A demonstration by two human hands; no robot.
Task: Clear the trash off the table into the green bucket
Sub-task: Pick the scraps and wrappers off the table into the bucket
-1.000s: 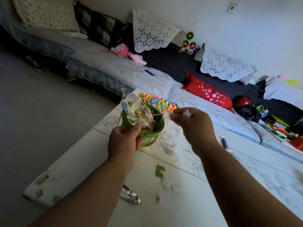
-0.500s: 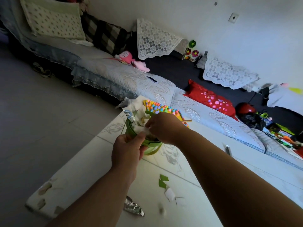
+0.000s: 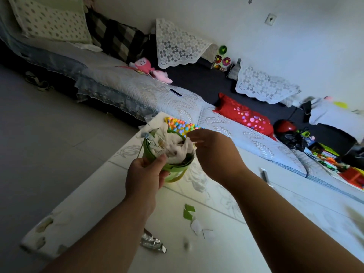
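Observation:
My left hand (image 3: 144, 175) grips the near rim of the green bucket (image 3: 175, 170) and holds it above the white table (image 3: 94, 196). Crumpled white tissue (image 3: 177, 146) and a clear printed wrapper (image 3: 154, 141) fill the bucket to the top. Just right of the rim hovers my right hand (image 3: 213, 152), fingers apart and holding nothing. On the table below lie green paper scraps (image 3: 188, 211), a white paper scrap (image 3: 196, 226), a crumpled silver foil wrapper (image 3: 152, 243) and a small blurred bit (image 3: 186, 245).
A colourful bead-covered board (image 3: 181, 125) lies at the table's far end behind the bucket. A dark pen-like object (image 3: 265, 175) rests on the table at right. Beyond is a low couch with a red cushion (image 3: 244, 117), and toys on the floor at far right.
My right hand pushed its white piece into the bucket, then let go and drew back to the right of the rim. The bucket stays in my left hand.

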